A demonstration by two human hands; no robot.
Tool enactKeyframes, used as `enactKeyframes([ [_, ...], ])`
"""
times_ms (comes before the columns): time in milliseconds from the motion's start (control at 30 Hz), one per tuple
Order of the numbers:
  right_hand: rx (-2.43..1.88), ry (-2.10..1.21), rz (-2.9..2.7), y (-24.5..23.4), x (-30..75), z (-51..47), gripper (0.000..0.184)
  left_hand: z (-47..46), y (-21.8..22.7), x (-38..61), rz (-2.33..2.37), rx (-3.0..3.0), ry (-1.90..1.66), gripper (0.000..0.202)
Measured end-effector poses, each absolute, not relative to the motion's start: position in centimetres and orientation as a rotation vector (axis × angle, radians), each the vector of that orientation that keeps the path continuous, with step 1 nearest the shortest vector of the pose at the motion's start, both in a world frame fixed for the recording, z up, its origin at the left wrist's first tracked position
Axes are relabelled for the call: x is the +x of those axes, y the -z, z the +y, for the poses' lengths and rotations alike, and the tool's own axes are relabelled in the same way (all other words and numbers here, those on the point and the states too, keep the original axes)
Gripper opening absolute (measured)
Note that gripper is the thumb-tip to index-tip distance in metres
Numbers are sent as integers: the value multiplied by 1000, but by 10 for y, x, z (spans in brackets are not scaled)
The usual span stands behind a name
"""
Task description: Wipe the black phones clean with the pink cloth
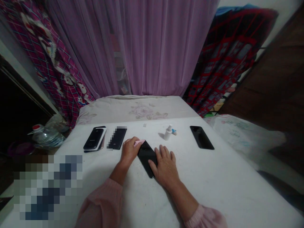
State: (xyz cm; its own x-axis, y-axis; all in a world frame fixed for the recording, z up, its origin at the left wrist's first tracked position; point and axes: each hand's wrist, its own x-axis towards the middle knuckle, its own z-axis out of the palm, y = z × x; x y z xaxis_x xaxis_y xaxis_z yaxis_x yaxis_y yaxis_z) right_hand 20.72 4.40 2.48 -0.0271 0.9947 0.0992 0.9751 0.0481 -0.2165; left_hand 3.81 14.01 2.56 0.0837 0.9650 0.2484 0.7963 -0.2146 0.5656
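Observation:
A black smartphone (146,155) lies at a slant on the white tablecloth, its dark glossy face up. At its upper left edge my left hand (129,152) is closed on a small pink cloth (138,143), which touches the phone's corner; most of the cloth is hidden by the fingers. My right hand (167,167) steadies the phone from the right, thumb on its face and fingers along the side edge. Beyond the right hand stand a small white spray bottle (168,133) and, beside it, a small blue-and-white item (174,131).
Stacked phones (95,139) lie at the left, near another dark phone (118,138) that is partly pixelated. A further black phone (201,137) lies at the right. Purple curtains (152,47) hang behind the table. A large clear bottle (46,136) stands off its left side.

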Motion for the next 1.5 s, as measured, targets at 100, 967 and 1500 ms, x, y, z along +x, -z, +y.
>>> enactKeyframes([
  [100, -2023, -149, -2111, -24, 208, 45, 65, 141, -24, 37, 1757, 2072, -865, 11],
  [967, -2018, -111, -2124, -21, 209, 46, 64, 138, -23, 20, 1457, 2131, -909, 15],
  [1500, -2023, -143, -2090, -24, 208, 46, 63, 125, -36, 20, 1753, 2110, -825, 16],
])
